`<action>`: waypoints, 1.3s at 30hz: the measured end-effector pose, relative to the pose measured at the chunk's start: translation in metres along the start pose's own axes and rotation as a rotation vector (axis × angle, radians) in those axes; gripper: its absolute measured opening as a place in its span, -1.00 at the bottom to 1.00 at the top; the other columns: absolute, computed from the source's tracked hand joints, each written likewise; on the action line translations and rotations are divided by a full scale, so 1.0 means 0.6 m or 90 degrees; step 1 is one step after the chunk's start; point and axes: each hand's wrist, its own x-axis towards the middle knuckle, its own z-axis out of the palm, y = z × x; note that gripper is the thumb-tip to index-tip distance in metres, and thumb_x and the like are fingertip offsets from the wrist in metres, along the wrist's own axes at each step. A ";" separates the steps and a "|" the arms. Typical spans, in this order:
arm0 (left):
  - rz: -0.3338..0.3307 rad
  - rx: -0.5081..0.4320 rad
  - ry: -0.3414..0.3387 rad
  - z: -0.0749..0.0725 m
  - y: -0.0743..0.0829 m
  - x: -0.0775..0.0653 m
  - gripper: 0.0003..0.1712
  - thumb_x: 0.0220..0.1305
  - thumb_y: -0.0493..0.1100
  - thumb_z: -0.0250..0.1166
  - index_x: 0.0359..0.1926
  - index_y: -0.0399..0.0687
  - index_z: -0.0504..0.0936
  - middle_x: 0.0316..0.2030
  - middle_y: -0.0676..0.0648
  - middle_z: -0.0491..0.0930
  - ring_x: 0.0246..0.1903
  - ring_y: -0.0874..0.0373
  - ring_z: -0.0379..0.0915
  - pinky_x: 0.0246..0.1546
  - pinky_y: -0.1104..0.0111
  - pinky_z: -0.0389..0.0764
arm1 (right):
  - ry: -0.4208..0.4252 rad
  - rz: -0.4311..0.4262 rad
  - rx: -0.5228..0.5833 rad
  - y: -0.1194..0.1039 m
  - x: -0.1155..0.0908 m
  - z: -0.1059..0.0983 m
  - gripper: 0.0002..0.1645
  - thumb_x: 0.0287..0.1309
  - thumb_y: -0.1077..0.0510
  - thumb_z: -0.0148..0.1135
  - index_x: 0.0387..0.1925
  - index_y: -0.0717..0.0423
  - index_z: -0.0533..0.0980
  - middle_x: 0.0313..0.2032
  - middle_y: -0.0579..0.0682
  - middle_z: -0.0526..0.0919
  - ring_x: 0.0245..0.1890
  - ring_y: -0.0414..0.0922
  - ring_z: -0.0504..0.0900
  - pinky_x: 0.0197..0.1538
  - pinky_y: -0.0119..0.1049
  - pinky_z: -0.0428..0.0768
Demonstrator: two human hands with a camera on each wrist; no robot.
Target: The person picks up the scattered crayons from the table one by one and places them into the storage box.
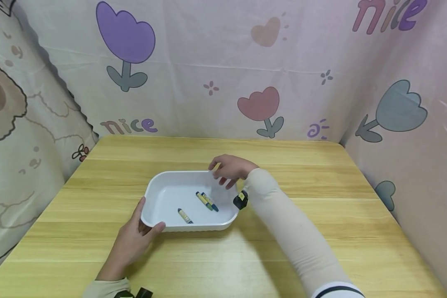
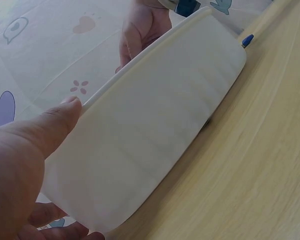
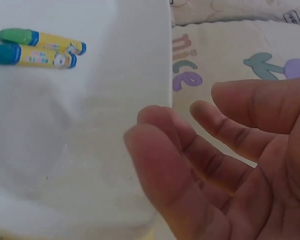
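Your left hand (image 1: pixel 130 240) grips the near-left corner of the white tray (image 1: pixel 160 184), thumb over its rim. Your right hand (image 1: pixel 229 169) hovers loosely spread, holding nothing, over the far rim, three crayons (image 1: pixel 207 201) lying just below it.

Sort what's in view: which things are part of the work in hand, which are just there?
In the work:
- white tray, gripped at its near left corner by the left hand
- three crayons lying inside it
- right hand, empty, fingers relaxed over the far rim

Just there:
- wooden table
- tulip-print cloth backdrop
- black wrist cameras
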 end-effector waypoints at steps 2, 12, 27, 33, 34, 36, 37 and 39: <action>-0.001 -0.001 -0.001 0.001 0.000 0.001 0.10 0.30 0.07 0.30 0.53 -0.21 -0.24 0.27 -0.53 0.25 0.16 -0.30 0.37 0.07 0.03 0.53 | 0.004 -0.004 0.009 0.005 -0.004 -0.008 -0.55 0.34 0.23 0.14 0.24 0.13 0.40 0.02 0.21 0.55 -0.20 0.02 0.64 -0.30 -0.19 0.74; -0.003 0.001 0.000 0.001 0.000 0.001 0.11 0.30 0.08 0.30 0.53 -0.20 -0.24 0.28 -0.53 0.23 0.16 -0.30 0.36 0.07 0.03 0.53 | 0.042 -0.031 0.040 0.032 -0.030 -0.047 -0.63 0.38 0.19 0.08 0.18 0.13 0.39 0.02 0.25 0.51 -0.18 0.05 0.62 -0.28 -0.16 0.75; -0.004 0.001 -0.003 0.001 -0.001 0.001 0.11 0.30 0.09 0.30 0.53 -0.18 -0.25 0.30 -0.51 0.21 0.18 -0.29 0.35 0.08 0.05 0.52 | 0.047 0.021 0.078 0.105 -0.053 -0.081 -0.51 0.38 0.19 0.09 0.27 0.25 0.30 0.05 0.33 0.46 -0.24 0.07 0.59 -0.21 -0.05 0.73; -0.010 0.002 -0.007 0.001 -0.001 0.001 0.12 0.30 0.10 0.29 0.53 -0.16 -0.27 0.31 -0.51 0.19 0.19 -0.29 0.34 0.09 0.05 0.51 | 0.061 0.040 0.081 0.134 -0.058 -0.083 -0.53 0.39 0.18 0.08 0.25 0.26 0.31 -0.05 0.30 0.49 -0.27 0.09 0.58 -0.29 -0.12 0.73; -0.011 0.002 -0.008 0.001 -0.001 0.001 0.12 0.30 0.10 0.29 0.53 -0.16 -0.27 0.31 -0.51 0.19 0.19 -0.29 0.33 0.09 0.05 0.51 | 0.062 0.042 0.079 0.139 -0.059 -0.083 -0.54 0.39 0.18 0.07 0.24 0.26 0.31 -0.07 0.29 0.50 -0.28 0.08 0.59 -0.31 -0.13 0.73; -0.013 0.002 -0.010 0.001 0.000 0.000 0.13 0.30 0.11 0.29 0.53 -0.16 -0.28 0.32 -0.51 0.18 0.19 -0.30 0.33 0.09 0.05 0.51 | 0.063 0.049 0.074 0.148 -0.060 -0.083 -0.54 0.39 0.18 0.07 0.24 0.27 0.31 -0.10 0.27 0.51 -0.32 0.05 0.58 -0.32 -0.16 0.72; -0.014 0.000 -0.010 0.001 0.000 0.000 0.13 0.30 0.11 0.29 0.53 -0.16 -0.28 0.32 -0.51 0.18 0.19 -0.30 0.33 0.09 0.05 0.51 | 0.065 0.053 0.071 0.152 -0.061 -0.082 -0.55 0.40 0.18 0.07 0.23 0.26 0.32 -0.12 0.25 0.52 -0.33 0.03 0.58 -0.32 -0.16 0.72; -0.014 0.000 -0.010 0.001 0.000 0.000 0.12 0.30 0.10 0.29 0.53 -0.16 -0.28 0.32 -0.51 0.18 0.19 -0.29 0.33 0.09 0.05 0.51 | 0.068 0.063 0.064 0.160 -0.062 -0.081 -0.55 0.39 0.18 0.08 0.22 0.26 0.32 -0.16 0.23 0.53 -0.35 0.00 0.58 -0.32 -0.17 0.72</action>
